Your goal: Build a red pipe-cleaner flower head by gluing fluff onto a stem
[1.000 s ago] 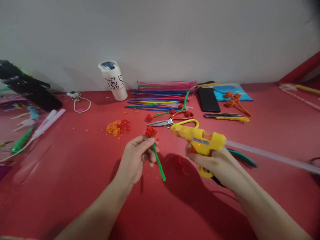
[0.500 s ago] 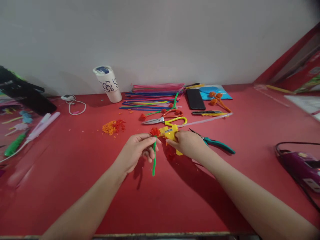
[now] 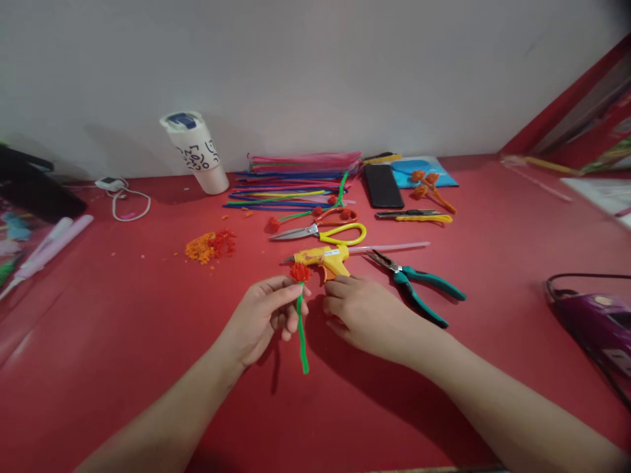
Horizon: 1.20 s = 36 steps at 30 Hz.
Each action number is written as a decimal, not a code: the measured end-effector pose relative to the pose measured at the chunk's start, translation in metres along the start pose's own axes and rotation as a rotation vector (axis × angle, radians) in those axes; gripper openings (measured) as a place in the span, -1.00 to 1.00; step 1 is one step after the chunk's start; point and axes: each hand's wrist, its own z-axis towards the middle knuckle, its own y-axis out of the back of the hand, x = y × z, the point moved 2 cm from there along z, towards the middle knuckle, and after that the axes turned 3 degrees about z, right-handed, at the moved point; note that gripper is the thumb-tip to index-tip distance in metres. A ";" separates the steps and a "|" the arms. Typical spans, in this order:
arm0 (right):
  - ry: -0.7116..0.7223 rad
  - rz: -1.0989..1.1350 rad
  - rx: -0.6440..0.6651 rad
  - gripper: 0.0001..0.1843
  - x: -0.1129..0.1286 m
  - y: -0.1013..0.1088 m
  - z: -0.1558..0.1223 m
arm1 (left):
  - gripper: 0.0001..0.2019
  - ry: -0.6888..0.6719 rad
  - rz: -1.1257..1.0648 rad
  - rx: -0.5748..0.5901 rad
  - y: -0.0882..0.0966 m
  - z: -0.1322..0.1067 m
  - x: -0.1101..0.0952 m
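Between the thumb and fingers of my left hand point(image 3: 266, 309), a pipe-cleaner flower is pinched, its fuzzy red head point(image 3: 300, 272) up and its green stem point(image 3: 302, 335) hanging below. Just right of it, my right hand point(image 3: 357, 312) is low over the table with curled fingers; whatever lies under the fingertips is hidden. The yellow glue gun point(image 3: 323, 256) rests on its side beyond the right hand, nozzle to the left, a clear glue stick point(image 3: 394, 247) sticking out behind. The hand covers the lower end of its handle.
Scissors point(image 3: 340, 234) lie behind the glue gun, pliers point(image 3: 419, 282) to its right. Orange and red fluff clippings point(image 3: 210, 247) sit left. Farther back are pipe cleaners point(image 3: 296, 177), a phone point(image 3: 383, 186), a cutter point(image 3: 414, 216) and a white tumbler point(image 3: 197, 154). A purple device point(image 3: 599, 322) stands far right.
My right hand has let go of the glue gun, which now lies on the table, and has drawn slightly nearer to me. My left hand still holds the flower, a little lower in view.
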 end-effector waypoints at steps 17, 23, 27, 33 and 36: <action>-0.245 0.965 -0.304 -0.87 0.000 0.009 -0.003 | -0.91 -0.011 -0.040 -0.050 -0.002 -0.005 0.002; -0.347 1.341 -0.247 -0.89 0.002 0.007 -0.001 | -0.88 -0.062 -0.139 0.012 -0.006 -0.008 0.000; -0.350 1.383 -0.293 -0.81 0.000 0.005 -0.001 | -0.89 -0.051 -0.153 0.009 -0.007 -0.008 -0.002; -0.294 1.204 -0.251 -0.81 0.002 0.009 -0.001 | -0.90 -0.055 -0.146 0.060 -0.008 -0.008 -0.002; -0.268 1.252 -0.302 -0.80 0.002 0.008 0.000 | -0.87 -0.068 -0.144 0.079 -0.008 -0.007 -0.001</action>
